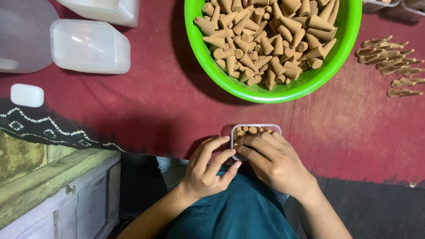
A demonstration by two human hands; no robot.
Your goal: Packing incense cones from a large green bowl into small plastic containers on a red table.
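At the tabletop's [146,110] near edge: small clear plastic box [255,129], part-filled with tan incense cones. Left hand [208,170] steadies its side; right hand [270,157] presses cones level, gripping none. Likely next: fitting more upright, gently.

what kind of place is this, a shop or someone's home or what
Probably a small home workshop for packing incense cones by hand. A green bowl is heaped with cones, clear lids are stacked on a red cloth, and both hands, left hand and right hand, are at a small clear box of cones.
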